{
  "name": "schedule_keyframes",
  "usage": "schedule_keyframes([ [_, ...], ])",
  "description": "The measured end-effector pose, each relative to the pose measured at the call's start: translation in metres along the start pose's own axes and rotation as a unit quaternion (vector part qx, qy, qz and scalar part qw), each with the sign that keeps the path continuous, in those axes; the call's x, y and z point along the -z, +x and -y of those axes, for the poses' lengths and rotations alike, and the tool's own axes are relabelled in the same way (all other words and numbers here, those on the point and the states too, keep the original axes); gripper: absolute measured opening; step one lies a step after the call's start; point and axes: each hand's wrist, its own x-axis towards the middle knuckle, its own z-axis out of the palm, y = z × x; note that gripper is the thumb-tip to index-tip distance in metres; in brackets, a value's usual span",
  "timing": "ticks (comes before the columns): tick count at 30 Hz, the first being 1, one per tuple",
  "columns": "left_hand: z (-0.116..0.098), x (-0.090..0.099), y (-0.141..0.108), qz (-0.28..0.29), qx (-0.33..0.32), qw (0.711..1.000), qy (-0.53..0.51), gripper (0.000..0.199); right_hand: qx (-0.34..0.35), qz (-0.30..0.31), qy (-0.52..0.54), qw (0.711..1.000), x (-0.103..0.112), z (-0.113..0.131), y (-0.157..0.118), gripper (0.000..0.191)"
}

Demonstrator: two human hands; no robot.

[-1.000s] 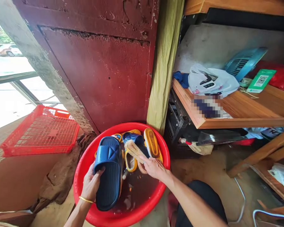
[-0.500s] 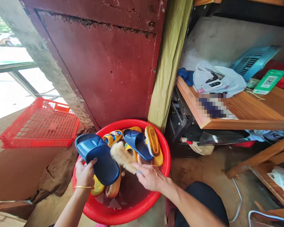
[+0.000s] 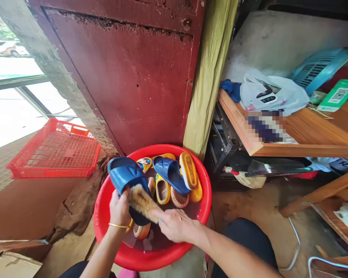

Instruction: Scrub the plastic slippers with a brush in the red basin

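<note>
My left hand [image 3: 119, 208], a yellow bangle at its wrist, grips a blue slide slipper [image 3: 124, 172] by its side and holds it tilted over the red basin [image 3: 102, 231]. Closed round a scrubbing brush [image 3: 142, 201] is my right hand [image 3: 174, 224]; the brush's pale bristles lie against the slipper's footbed, and its handle is mostly hidden in my fingers. Murky water fills the basin's bottom. In it lie another blue slipper [image 3: 171, 173], a yellow slipper with its sole showing [image 3: 188, 170], a yellow closed-toe slipper [image 3: 162, 190] and several others.
A red plastic crate [image 3: 58, 150] stands to the left by a brown cloth [image 3: 75, 200]. Behind the basin is a dark red door [image 3: 127, 85]. At right, a wooden shelf [image 3: 313, 129] bears a white plastic bag [image 3: 275, 94] and a blue fan [image 3: 321, 71]. A cardboard box [image 3: 14, 266] sits lower left.
The brush has moved left from beside the slipper onto its footbed, with bristles turned to it. My left hand and the slipper have shifted slightly right over the basin.
</note>
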Motion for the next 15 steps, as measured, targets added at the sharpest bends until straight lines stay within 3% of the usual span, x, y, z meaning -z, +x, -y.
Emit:
schedule_keyframes([
  [3,-0.015,0.018,0.024,-0.074,0.024,0.995,-0.056,0.039,-0.004,0.061,0.01,0.998,0.008,-0.002,-0.03,0.055],
  [5,-0.021,0.022,0.031,-0.049,0.035,0.992,-0.107,0.037,-0.024,0.044,0.062,0.997,0.02,-0.01,-0.04,0.057],
  [8,-0.024,0.01,0.023,0.082,0.062,0.979,-0.177,0.035,-0.044,-0.091,0.146,0.984,0.039,-0.024,-0.038,0.058],
  [10,-0.02,-0.006,0.009,0.181,0.096,0.962,-0.18,0.035,-0.051,-0.204,0.147,0.967,0.047,-0.031,-0.031,0.065],
  [13,-0.004,-0.034,-0.012,0.336,0.109,0.932,-0.075,0.045,-0.073,-0.297,0.059,0.95,0.052,-0.039,-0.02,0.079],
  [15,0.011,-0.048,-0.021,0.369,0.06,0.927,0.024,0.045,-0.116,-0.306,-0.014,0.945,0.051,-0.044,-0.014,0.079],
])
